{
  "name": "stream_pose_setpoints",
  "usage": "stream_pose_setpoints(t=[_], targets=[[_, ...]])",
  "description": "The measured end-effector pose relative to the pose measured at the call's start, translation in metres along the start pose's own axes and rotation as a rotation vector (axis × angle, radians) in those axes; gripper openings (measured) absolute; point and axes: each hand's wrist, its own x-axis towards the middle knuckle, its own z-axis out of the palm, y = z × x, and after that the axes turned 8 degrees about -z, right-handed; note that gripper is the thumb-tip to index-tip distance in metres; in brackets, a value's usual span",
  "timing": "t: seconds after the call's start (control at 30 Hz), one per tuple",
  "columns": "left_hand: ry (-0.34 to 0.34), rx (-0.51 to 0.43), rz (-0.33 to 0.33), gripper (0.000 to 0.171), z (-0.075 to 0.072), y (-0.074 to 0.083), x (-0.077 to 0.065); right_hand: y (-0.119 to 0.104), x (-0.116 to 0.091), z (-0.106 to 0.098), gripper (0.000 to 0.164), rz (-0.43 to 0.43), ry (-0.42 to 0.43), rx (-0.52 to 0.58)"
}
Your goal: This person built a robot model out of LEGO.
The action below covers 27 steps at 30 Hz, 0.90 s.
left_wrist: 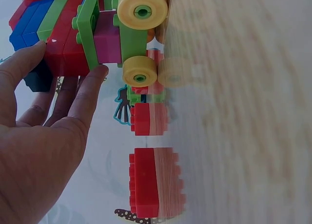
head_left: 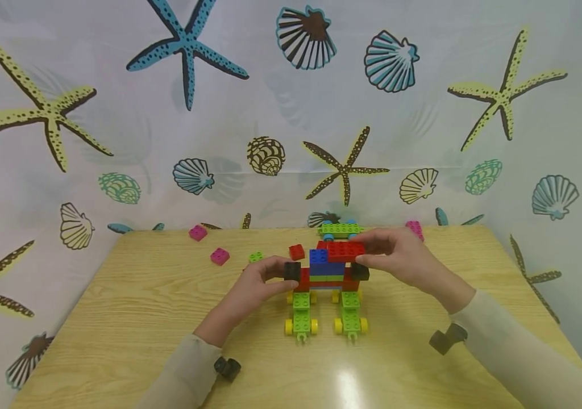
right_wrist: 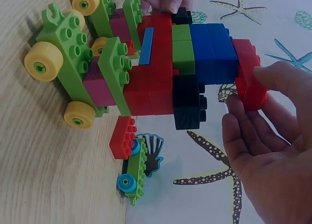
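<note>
Cloth: shells and starfish over the wall (head_left: 240, 119), far left to far right.
Table: pale wood (head_left: 132, 318), below the cloth.
Left sleeve: cream (head_left: 181, 372), slanting up and inward from the bottom edge.
Pink bricks, left: two loose, one at the back edge (head_left: 198, 232), one nearer (head_left: 220, 256).
Left hand: (head_left: 265, 278) holding; thumb and bent fingers about the build's left end, at the left black brick (head_left: 292, 271). Palm turned inward; wrist low, hand angled up and right.
Green brick: (head_left: 256, 257) on the table behind the left hand.
Small red brick: (head_left: 296, 251) loose, behind the build.
Build: (head_left: 327, 278) upright on the table, between the hands. Two green bases with yellow wheels, pink pieces above them, then red, light green, blue; black brick at each end.
Car: green, blue wheels (head_left: 340, 229), at the back edge behind the build.
Top red brick: (head_left: 345, 251) against the top of the blue bricks (head_left: 319, 257), overhanging right; cannot tell if fully seated.
Right hand: (head_left: 406, 255) narrow, thumb and fingers pinching the top red brick's right end. Hand raised, reaching left above the right black brick (head_left: 360, 271).
Pink brick, right: (head_left: 414, 229) behind the right hand.
Right sleeve: cream (head_left: 521, 352), running up and left from the lower-right corner.
</note>
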Motion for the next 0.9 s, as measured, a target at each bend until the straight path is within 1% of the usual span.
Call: stream_pose_setpoints(t=[0.1,0.23,0.33,0.43,0.57,0.67,0.9], targets=[[0.003,0.0,-0.003,0.038,0.0,0.001,0.0,-0.001,0.0,0.0,0.039,0.011,-0.003,-0.022],[0.004,-0.003,-0.007,0.038,0.001,0.001,-0.001,-0.001,0.001,0.0,0.04,0.005,-0.009,-0.054],[0.004,-0.004,-0.007,0.038,0.001,0.002,-0.001,-0.001,0.002,-0.001,0.04,0.005,-0.013,-0.048],[0.0,-0.002,-0.001,0.038,0.001,0.002,-0.001,0.001,0.002,-0.001,0.041,0.009,-0.019,-0.019],[-0.006,0.004,0.0,0.039,0.002,0.003,-0.001,0.001,0.001,-0.004,0.051,-0.013,-0.029,-0.016],[-0.006,0.001,-0.005,0.039,0.002,0.003,0.0,-0.002,0.003,-0.004,0.055,-0.023,-0.028,-0.043],[0.0,0.002,-0.012,0.038,0.001,0.002,0.0,-0.017,0.018,0.007,0.043,-0.042,-0.047,-0.111]])
